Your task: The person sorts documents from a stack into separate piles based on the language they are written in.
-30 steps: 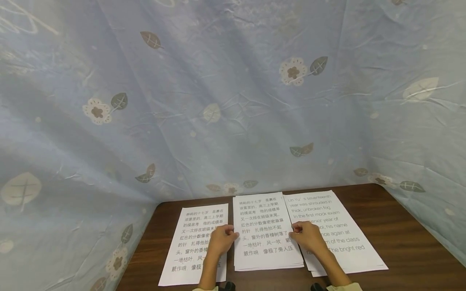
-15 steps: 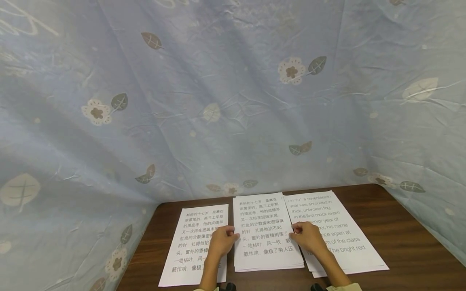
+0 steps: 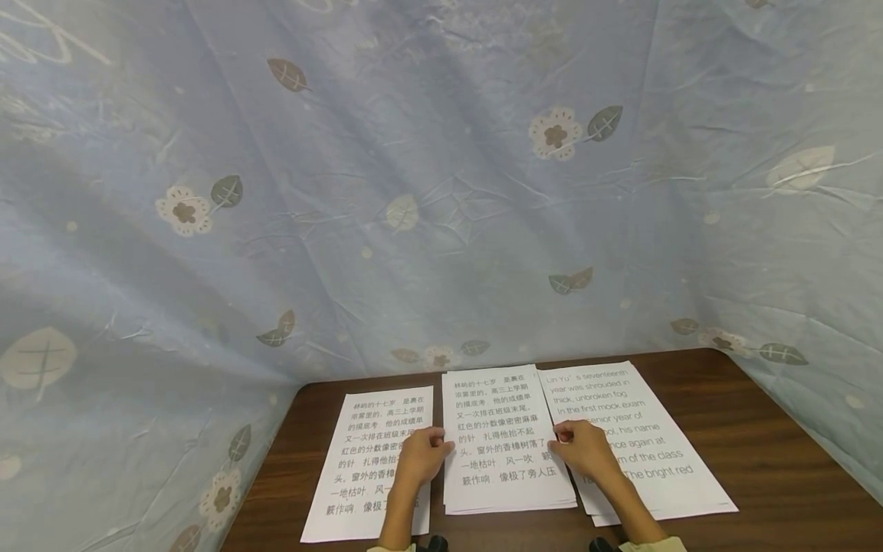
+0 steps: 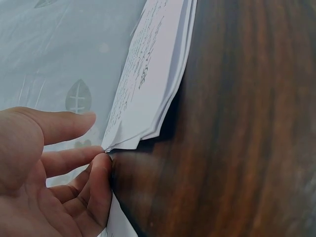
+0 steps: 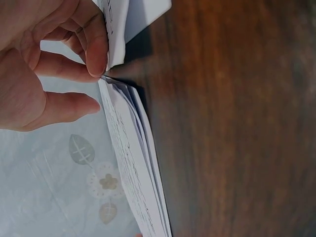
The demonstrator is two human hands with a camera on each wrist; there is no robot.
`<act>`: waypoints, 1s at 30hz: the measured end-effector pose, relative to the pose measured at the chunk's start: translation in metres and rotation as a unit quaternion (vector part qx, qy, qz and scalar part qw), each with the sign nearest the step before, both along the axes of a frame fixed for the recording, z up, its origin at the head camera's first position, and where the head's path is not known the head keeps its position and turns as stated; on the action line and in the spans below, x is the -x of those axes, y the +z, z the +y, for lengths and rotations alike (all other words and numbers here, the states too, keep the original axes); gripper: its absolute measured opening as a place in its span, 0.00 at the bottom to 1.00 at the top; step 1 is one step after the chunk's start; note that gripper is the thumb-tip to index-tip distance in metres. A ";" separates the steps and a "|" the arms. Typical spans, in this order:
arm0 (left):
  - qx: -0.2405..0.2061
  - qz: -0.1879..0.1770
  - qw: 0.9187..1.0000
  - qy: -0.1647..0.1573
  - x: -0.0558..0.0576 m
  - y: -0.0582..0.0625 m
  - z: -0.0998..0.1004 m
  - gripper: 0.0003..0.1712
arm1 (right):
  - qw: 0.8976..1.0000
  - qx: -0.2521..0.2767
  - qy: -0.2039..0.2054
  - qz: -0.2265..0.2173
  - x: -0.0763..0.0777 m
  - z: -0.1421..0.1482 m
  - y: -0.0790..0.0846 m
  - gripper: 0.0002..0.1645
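In the head view, a middle stack of white paper printed with Chinese text (image 3: pixel 497 460) lies on the brown table (image 3: pixel 779 460). My left hand (image 3: pixel 419 458) is at its left long edge; in the left wrist view the index fingertip (image 4: pixel 98 150) touches the stack's edge, while the thumb stands apart above the paper. On the opposite edge is my right hand (image 3: pixel 585 451). The right wrist view shows its index fingertip (image 5: pixel 96 76) at the sheets' edge and its thumb a little off the paper. The sheets look slightly fanned along the near edge.
A second stack with Chinese text (image 3: pixel 366 460) lies to the left, partly under my left forearm. To the right, a stack with English text (image 3: pixel 662 445) is partly covered by my right hand and forearm. A patterned blue-grey curtain (image 3: pixel 455 268) hangs behind the table.
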State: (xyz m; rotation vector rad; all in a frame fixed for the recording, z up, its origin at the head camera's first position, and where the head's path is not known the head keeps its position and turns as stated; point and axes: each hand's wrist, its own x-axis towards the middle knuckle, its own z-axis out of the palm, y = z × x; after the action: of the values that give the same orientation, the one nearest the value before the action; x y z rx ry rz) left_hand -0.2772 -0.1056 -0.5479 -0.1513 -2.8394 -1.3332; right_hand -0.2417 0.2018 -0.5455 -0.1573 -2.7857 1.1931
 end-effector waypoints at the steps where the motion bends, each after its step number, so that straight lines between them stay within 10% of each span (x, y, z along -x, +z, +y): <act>1: 0.002 0.000 1.000 0.000 0.000 0.000 0.000 0.24 | 1.000 0.000 0.000 0.000 0.000 0.000 0.000 0.21; 30: -0.039 0.028 0.999 0.011 0.001 -0.002 0.008 0.22 | 0.998 0.054 -0.008 0.020 -0.001 -0.001 0.002 0.22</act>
State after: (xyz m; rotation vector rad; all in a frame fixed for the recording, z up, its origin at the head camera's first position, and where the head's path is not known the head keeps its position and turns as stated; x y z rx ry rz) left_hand -0.2782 -0.0978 -0.5495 -0.1530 -2.7300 -1.4109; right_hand -0.2408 0.2010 -0.5434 -0.1627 -2.6832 1.3279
